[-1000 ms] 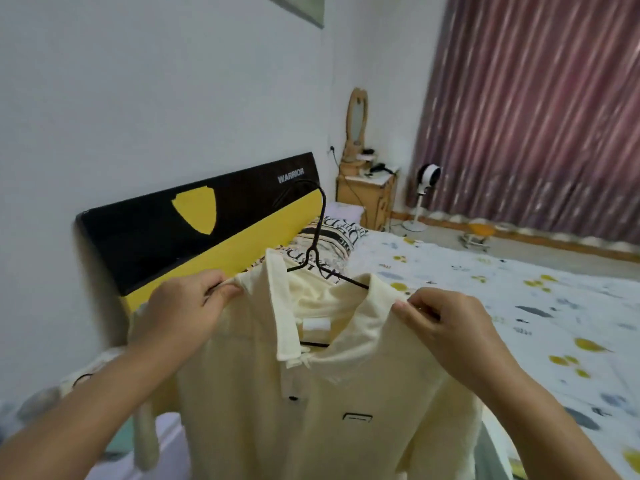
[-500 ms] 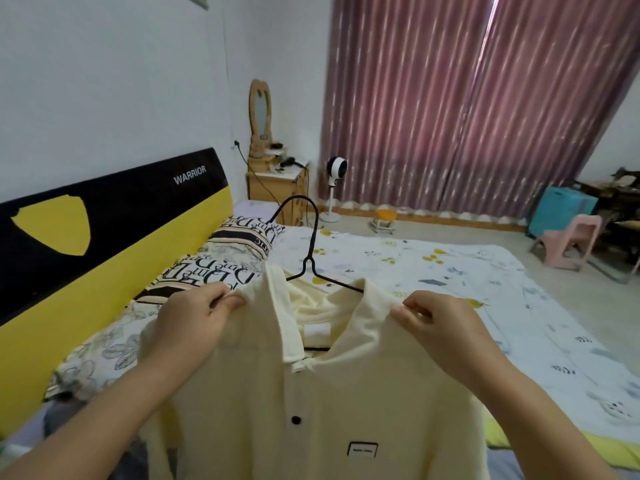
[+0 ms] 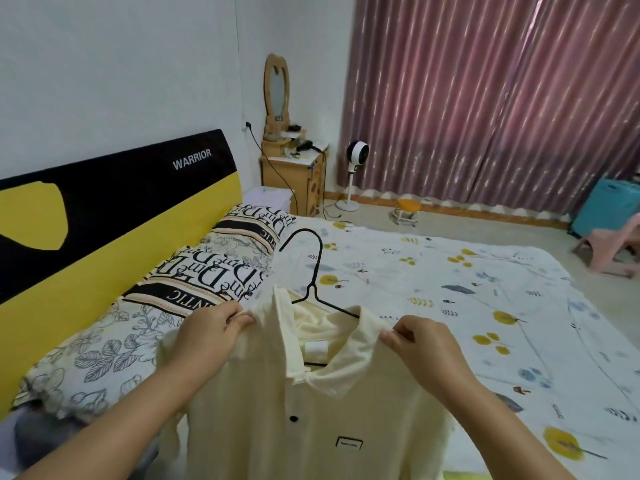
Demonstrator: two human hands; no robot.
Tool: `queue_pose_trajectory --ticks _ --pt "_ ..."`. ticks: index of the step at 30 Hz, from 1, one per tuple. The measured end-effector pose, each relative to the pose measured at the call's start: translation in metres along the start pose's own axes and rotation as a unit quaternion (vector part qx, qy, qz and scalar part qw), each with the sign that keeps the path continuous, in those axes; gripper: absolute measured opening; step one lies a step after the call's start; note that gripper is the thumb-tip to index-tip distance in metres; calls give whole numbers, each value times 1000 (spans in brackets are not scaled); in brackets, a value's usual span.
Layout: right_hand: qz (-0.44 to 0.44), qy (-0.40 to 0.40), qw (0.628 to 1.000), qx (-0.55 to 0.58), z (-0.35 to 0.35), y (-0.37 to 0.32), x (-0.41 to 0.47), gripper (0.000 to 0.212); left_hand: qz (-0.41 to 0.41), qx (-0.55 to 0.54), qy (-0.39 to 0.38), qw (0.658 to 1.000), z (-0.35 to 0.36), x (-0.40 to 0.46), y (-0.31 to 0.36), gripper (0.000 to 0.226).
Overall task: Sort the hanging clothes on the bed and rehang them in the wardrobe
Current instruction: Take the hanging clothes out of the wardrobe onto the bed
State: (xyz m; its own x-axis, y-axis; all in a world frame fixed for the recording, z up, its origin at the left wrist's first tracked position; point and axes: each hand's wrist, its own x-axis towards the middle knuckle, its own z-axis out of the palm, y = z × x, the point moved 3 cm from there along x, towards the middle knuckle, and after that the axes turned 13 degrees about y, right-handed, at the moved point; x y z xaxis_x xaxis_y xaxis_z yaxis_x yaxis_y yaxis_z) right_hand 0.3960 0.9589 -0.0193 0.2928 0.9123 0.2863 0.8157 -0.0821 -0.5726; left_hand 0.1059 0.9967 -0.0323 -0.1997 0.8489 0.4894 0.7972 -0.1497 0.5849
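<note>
A cream polo shirt (image 3: 311,417) with a black button and a small black chest label hangs on a thin black wire hanger (image 3: 313,271), held up in front of me over the bed (image 3: 467,306). My left hand (image 3: 207,337) pinches the shirt's left shoulder by the collar. My right hand (image 3: 420,344) pinches the right shoulder at the collar's edge. The hanger's hook stands free above the collar, tilted to the left. No wardrobe is in view.
Two patterned pillows (image 3: 194,282) lie against the black and yellow headboard (image 3: 114,199). Beyond the bed stand a wooden nightstand (image 3: 294,174) with a mirror, a white fan (image 3: 355,174), a pink curtain, a teal box (image 3: 609,206) and a pink chair (image 3: 613,244).
My view has swung right and then back a little, from the headboard towards the curtain and floor. Both hands keep their pinch on the shirt's shoulders; the shirt sits slightly lower in view.
</note>
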Motion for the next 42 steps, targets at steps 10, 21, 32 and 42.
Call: queue_pose_trajectory --ticks 10,21,32,42 --pt "16 -9 998 -53 86 24 86 36 -42 2 -51 998 91 58 -38 30" --pt "4 9 986 -165 212 47 222 29 -24 38 -93 995 232 180 -108 36" --pt "117 -113 971 -173 377 119 281 29 29 162 -194 967 395 215 -202 30" --pt "140 -249 953 -102 466 158 225 50 56 180 -320 928 463 159 -255 41"
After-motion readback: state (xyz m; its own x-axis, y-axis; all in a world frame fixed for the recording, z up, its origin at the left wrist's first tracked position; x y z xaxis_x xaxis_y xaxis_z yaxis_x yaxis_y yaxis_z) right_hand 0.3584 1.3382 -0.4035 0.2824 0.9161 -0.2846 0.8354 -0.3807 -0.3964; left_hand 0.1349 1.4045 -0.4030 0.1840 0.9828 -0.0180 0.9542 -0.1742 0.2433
